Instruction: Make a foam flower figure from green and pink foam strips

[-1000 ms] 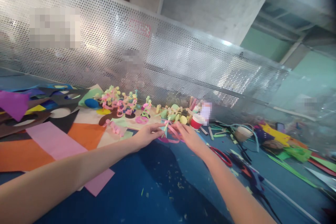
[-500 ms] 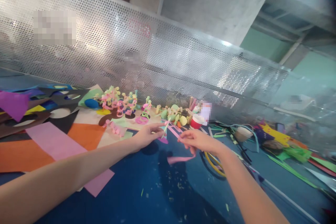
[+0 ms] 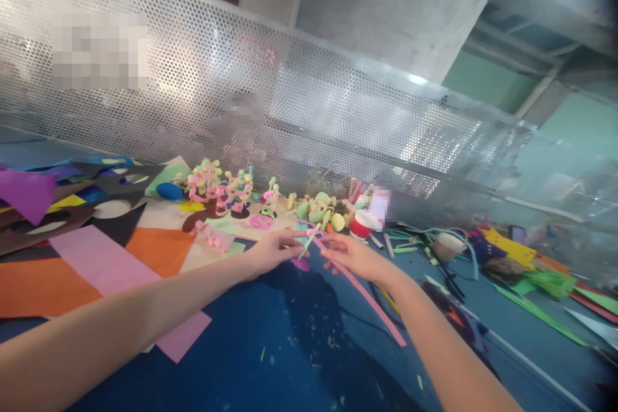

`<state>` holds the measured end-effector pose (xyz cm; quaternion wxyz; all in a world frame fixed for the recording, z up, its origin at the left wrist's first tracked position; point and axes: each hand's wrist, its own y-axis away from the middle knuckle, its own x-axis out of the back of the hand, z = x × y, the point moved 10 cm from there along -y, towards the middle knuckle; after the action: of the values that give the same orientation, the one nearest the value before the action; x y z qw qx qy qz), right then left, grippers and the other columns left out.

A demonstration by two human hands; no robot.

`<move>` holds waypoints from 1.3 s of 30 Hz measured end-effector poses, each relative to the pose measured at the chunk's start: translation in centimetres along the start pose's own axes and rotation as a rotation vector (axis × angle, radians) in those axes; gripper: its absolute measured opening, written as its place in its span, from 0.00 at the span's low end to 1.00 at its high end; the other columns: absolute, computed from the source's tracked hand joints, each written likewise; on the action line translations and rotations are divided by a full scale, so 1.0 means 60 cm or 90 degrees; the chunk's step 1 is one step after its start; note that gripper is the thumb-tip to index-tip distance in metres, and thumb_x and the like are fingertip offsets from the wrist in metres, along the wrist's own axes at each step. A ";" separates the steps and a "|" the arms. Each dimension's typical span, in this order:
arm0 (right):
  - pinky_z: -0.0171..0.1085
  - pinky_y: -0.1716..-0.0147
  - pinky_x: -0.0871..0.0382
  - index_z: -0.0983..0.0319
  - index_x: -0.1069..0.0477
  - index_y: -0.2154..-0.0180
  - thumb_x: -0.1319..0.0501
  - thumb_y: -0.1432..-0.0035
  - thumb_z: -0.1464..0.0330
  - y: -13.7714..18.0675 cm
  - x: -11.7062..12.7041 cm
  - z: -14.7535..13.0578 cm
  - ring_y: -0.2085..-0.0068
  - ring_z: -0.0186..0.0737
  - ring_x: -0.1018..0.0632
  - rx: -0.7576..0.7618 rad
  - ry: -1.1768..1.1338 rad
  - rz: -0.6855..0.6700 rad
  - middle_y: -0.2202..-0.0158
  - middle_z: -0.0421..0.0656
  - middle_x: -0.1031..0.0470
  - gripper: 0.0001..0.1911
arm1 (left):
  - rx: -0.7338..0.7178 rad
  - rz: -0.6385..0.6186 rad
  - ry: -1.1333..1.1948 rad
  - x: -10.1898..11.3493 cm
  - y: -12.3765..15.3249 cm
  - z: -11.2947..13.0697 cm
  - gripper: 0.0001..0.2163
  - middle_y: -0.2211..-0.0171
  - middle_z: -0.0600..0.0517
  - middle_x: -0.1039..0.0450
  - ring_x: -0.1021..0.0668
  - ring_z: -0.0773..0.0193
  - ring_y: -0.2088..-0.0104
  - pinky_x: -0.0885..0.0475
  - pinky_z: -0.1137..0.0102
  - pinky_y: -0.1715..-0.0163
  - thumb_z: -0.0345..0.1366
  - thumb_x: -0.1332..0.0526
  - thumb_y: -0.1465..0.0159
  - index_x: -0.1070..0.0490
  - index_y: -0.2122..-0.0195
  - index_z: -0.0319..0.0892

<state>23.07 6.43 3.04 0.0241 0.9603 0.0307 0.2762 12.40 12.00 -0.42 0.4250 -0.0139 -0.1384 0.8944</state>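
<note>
My left hand (image 3: 273, 251) pinches a thin pale green stick (image 3: 306, 246) between thumb and forefinger, over the blue table (image 3: 232, 347). A long pink paper strip (image 3: 374, 304) meets the stick near its upper end. From there it passes by the fingers of my right hand (image 3: 355, 259) and trails down to the right. My right hand's fingers are closed around the strip close to the stick. Just under the left fingertips shows a small purple disc (image 3: 302, 264); whether it joins the stick I cannot tell.
Curled paper pieces on round bases (image 3: 224, 190) stand at the back left. Coloured sheets, including a pink sheet (image 3: 103, 261), cover the left side. A red cup (image 3: 361, 224) stands behind my right hand. Cords, green strips (image 3: 535, 315) and a white cup (image 3: 449, 246) lie right.
My right hand has shifted slightly left, closer to the stick. The strip's loose end has swung from hanging at the left under that hand to stretching out at the lower right.
</note>
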 end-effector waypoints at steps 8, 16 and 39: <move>0.41 0.59 0.33 0.63 0.27 0.69 0.40 0.51 0.62 -0.016 -0.011 -0.029 0.64 0.42 0.23 0.107 -0.021 0.114 0.68 0.45 0.23 0.11 | -0.007 0.006 -0.023 0.002 -0.002 -0.001 0.23 0.63 0.48 0.24 0.24 0.59 0.62 0.33 0.64 0.59 0.42 0.40 0.43 0.37 0.47 0.44; 0.40 0.60 0.34 0.64 0.26 0.68 0.39 0.53 0.63 -0.012 0.005 -0.029 0.64 0.43 0.24 0.120 -0.019 0.191 0.67 0.46 0.23 0.12 | -0.005 0.011 -0.018 0.002 0.001 0.006 0.23 0.64 0.48 0.24 0.24 0.61 0.64 0.33 0.64 0.58 0.40 0.40 0.43 0.38 0.46 0.44; 0.37 0.65 0.35 0.65 0.28 0.69 0.38 0.54 0.62 -0.014 -0.005 -0.022 0.69 0.38 0.26 0.119 -0.097 0.201 0.71 0.42 0.25 0.13 | -0.013 0.006 -0.017 -0.001 0.002 0.010 0.23 0.65 0.49 0.24 0.24 0.60 0.64 0.32 0.66 0.60 0.41 0.39 0.44 0.36 0.47 0.44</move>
<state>22.07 7.31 3.97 -0.1069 0.9693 -0.0964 0.1993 12.27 11.77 0.12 0.4190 -0.0068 -0.1531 0.8950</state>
